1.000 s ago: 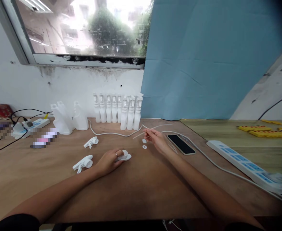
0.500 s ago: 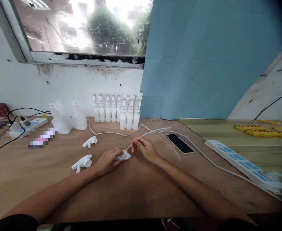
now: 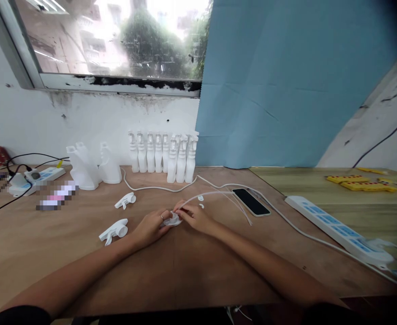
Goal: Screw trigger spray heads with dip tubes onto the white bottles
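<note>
My left hand [image 3: 153, 227] is closed on a white spray trigger head [image 3: 173, 220], keeping it low over the brown table. My right hand [image 3: 194, 215] pinches a thin white tube [image 3: 208, 193] close to the round collar of that head. The tube's lower end is hidden by my fingers; its free end arcs to the right, toward the phone. Left of my hands lie two more trigger heads, one nearer [image 3: 114, 230] and one farther [image 3: 125, 200]. Further loose tubes [image 3: 244, 211] rest to the right, beyond my right hand.
Several white spray bottles with trigger heads [image 3: 181, 158] stand by the wall, left of them bottles without heads [image 3: 109, 167]. A phone [image 3: 251, 201] lies right of my hands. Power strips [image 3: 337, 228] and a white cable [image 3: 302, 231] flank the work area. Small white bits [image 3: 201, 198] lie ahead.
My right hand has moved left and closer to the trigger head, its fingers now at the collar. The tube bends in an arc instead of running nearly straight. Small white bits have come into view.
</note>
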{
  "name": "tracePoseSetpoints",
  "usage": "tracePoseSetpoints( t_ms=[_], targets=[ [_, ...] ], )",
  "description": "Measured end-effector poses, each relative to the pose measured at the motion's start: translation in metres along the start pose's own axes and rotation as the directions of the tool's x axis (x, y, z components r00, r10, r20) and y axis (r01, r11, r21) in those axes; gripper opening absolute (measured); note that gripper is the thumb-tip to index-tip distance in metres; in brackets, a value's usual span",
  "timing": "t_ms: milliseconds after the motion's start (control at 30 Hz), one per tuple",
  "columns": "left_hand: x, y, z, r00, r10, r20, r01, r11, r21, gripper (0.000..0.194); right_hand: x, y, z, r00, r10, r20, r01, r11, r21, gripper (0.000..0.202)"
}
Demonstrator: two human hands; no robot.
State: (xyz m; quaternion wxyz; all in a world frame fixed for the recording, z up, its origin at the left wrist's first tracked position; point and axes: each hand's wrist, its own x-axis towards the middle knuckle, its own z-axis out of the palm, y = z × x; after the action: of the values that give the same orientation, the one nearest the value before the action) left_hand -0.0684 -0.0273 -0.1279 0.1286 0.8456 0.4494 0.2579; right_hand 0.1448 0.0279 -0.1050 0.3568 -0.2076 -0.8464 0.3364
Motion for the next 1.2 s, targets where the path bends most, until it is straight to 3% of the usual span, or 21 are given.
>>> tracePoseSetpoints(
  t_ms=[200,467,733,1200],
  targets=[
    [-0.001,-0.001,0.003,0.998,-0.054,-0.032,0.052,0.996,-0.067,0.036,0.001,0.006,0.008,1.000,-0.002,-0.026,0.000,0.997,-0.083,0.023],
    [0.000,0.000,0.004,0.993,-0.112,-0.041,0.107,0.989,-0.104,0.048,0.014,0.004,0.009,0.999,-0.041,0.004,0.041,0.987,-0.157,0.022],
    [0.000,-0.001,0.004,0.992,-0.122,-0.034,0.118,0.987,-0.109,0.053,0.009,0.008,0.013,0.999,-0.009,-0.039,0.004,0.993,-0.115,0.023],
    [0.003,0.002,0.001,0.995,-0.099,-0.004,0.098,0.987,-0.125,0.043,-0.001,0.023,0.025,0.987,-0.034,-0.156,0.026,0.998,-0.052,0.025]
  ],
)
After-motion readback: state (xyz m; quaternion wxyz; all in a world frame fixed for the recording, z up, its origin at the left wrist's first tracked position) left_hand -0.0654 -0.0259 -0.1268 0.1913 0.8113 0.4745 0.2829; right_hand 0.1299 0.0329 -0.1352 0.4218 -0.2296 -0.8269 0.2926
